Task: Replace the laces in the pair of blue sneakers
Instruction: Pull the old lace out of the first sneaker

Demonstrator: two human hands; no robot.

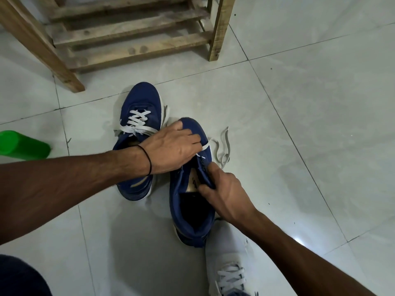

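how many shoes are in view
3. One laced blue sneaker farther back at left, one partly unlaced blue sneaker nearer at centre, one pale grey shoe at the bottom edge.

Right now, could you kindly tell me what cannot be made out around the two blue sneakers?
Head view:
1. Front eyelets of the near sneaker, covered by the left hand.
2. Whether its fingers pinch the white lace or only press it: hidden beneath them.
3. Most of the collar of the far sneaker, behind the left forearm.
4. The green object, cut off by the left edge.
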